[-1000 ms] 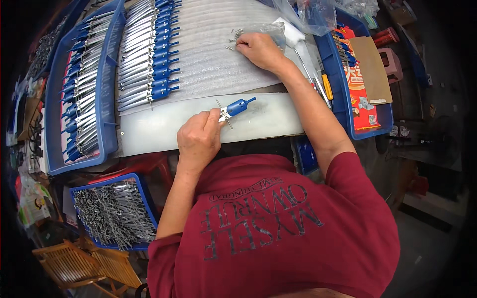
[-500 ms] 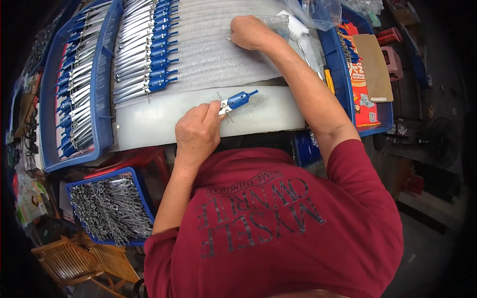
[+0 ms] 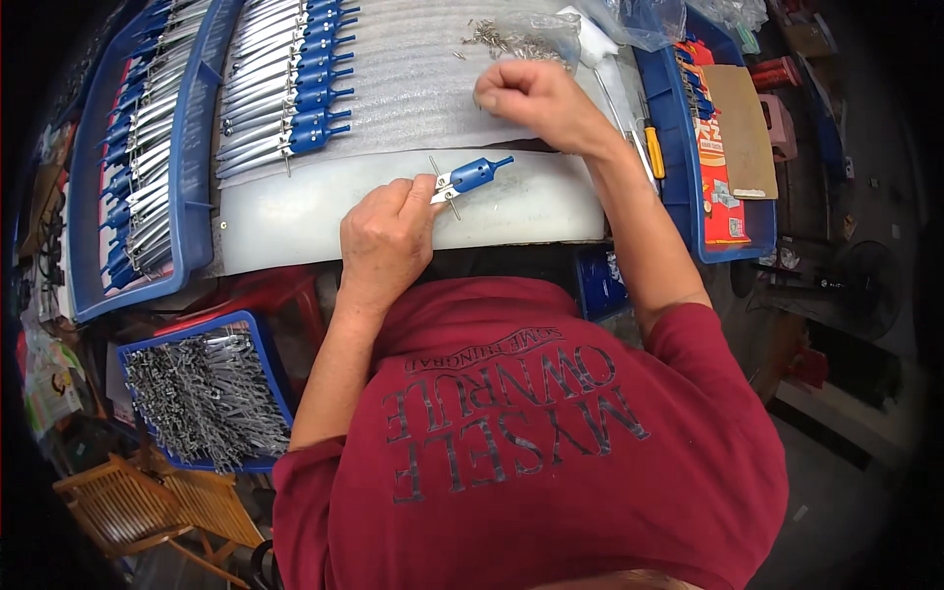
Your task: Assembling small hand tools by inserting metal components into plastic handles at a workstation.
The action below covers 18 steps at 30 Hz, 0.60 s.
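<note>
1. While my left hand (image 3: 385, 241) rested on the near edge of the white work board (image 3: 295, 211), its fingers were pinched narrow on the metal end of a small blue-handled tool (image 3: 464, 178), holding it flat w/ the blue handle pointing right and a bit far.
2. A thin metal pin (image 3: 442, 187) crossed that tool just beside my fingertips; couldn't tell if it sat through the tool or only on it.
3. My right hand (image 3: 526, 93) was farther back and to the right, curled into a loose fist over the ribbed grey foam sheet (image 3: 413, 88); fingers closed tight, but whether anything was inside I couldn't tell.
4. Just beyond that hand lay a scatter of small metal pins (image 3: 511, 39) on the foam, partly by a clear plastic bag (image 3: 639, 20).
5. Far-left on the foam: a row of finished blue-handled tools (image 3: 285, 88), handles to the right, blades left.
6. Left of that, a blue tray (image 3: 93, 216) w/ more of the same tools in rows.
7. Near-left, below the bench, a blue crate (image 3: 261, 339) full of bare metal parts (image 3: 202, 393).
8. Right of the board: a yellow-handled screwdriver (image 3: 651, 147) lying by the rim of another blue tray (image 3: 678, 177), w/ a brown cardboard piece (image 3: 742, 128) in it.
</note>
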Available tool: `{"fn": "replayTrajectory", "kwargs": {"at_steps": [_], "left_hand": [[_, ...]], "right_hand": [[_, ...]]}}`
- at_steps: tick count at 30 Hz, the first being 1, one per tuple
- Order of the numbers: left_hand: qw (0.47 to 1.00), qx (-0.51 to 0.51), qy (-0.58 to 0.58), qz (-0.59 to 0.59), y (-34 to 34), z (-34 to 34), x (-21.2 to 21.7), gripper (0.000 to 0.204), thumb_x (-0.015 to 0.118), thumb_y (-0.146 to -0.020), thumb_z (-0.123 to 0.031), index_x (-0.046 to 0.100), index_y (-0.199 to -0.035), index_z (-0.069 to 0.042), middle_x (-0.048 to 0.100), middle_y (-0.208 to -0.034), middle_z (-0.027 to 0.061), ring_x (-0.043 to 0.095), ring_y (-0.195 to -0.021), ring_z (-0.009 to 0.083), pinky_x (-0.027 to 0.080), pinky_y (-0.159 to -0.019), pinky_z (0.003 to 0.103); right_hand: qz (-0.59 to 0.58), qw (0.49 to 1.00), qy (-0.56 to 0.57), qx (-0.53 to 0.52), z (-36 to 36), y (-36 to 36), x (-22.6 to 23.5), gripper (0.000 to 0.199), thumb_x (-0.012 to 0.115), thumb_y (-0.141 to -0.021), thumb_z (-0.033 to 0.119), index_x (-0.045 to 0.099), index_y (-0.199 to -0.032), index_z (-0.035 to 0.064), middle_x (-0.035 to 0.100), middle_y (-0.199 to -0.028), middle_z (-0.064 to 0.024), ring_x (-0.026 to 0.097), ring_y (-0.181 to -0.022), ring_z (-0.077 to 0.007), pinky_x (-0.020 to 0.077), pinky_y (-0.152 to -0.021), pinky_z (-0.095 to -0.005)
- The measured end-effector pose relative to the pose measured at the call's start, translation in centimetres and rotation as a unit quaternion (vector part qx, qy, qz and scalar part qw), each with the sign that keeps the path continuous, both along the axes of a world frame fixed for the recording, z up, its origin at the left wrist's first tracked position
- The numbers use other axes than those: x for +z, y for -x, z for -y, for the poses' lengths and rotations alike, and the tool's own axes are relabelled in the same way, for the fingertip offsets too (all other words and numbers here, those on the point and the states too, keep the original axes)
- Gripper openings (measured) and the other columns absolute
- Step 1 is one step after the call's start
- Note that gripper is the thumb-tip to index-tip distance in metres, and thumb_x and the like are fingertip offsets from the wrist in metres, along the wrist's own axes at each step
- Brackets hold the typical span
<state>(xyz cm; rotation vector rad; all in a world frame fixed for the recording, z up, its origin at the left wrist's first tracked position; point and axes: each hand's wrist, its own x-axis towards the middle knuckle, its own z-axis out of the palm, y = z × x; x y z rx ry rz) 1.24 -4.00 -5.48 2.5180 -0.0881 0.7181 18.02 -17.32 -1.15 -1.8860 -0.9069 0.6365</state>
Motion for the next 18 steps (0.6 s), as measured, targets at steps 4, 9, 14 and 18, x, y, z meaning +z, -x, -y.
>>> {"fn": "replayTrajectory", "kwargs": {"at_steps": [4, 9, 14, 18], "left_hand": [[1.000, 0.003, 0.001, 0.000, 0.0, 0.0, 0.0, 0.019, 0.061, -0.068, -0.012, 0.053, -0.084, -0.006, 0.045, -0.062, 0.0062, 0.049, -0.053, 0.0224, 0.039, -0.046, 0.032], [1.000, 0.002, -0.003, 0.002, 0.0, 0.0, 0.1, 0.019, 0.062, -0.067, -0.012, 0.054, -0.083, -0.005, 0.047, -0.061, 0.0060, 0.050, -0.054, 0.0215, 0.040, -0.047, 0.032], [1.000, -0.002, 0.005, -0.010, 0.1, 0.0, 0.2, 0.020, 0.061, -0.068, -0.010, 0.054, -0.085, -0.005, 0.049, -0.064, 0.0073, 0.051, -0.055, 0.0233, 0.040, -0.048, 0.033], [1.000, -0.007, 0.021, -0.023, 0.1, 0.0, 0.2, 0.020, 0.060, -0.069, -0.008, 0.054, -0.087, -0.004, 0.050, -0.066, 0.0088, 0.051, -0.057, 0.0253, 0.040, -0.049, 0.034]], "right_hand": [[-0.032, 0.995, -0.067, 0.065, 1.4, 2.2, -0.9, 0.006, 0.053, -0.077, 0.005, 0.053, -0.076, -0.0005, 0.050, -0.075, -0.0014, 0.045, -0.070, -0.0090, 0.0377, -0.063, -0.0219], [0.061, 0.992, -0.077, 0.073, 1.8, 3.7, -1.5, 0.004, 0.054, -0.075, 0.003, 0.053, -0.076, 0.0000, 0.051, -0.078, -0.0046, 0.048, -0.073, -0.0134, 0.0392, -0.066, -0.0243], [0.136, 0.986, -0.095, 0.033, 2.0, 4.2, -2.1, 0.004, 0.054, -0.074, 0.004, 0.053, -0.075, 0.0002, 0.054, -0.077, -0.0053, 0.050, -0.072, -0.0145, 0.0407, -0.066, -0.0255], [0.200, 0.974, -0.100, 0.036, 2.1, 4.3, -2.2, 0.003, 0.054, -0.074, 0.004, 0.053, -0.075, 0.0005, 0.054, -0.075, -0.0054, 0.051, -0.071, -0.0160, 0.0412, -0.065, -0.0258]]}}
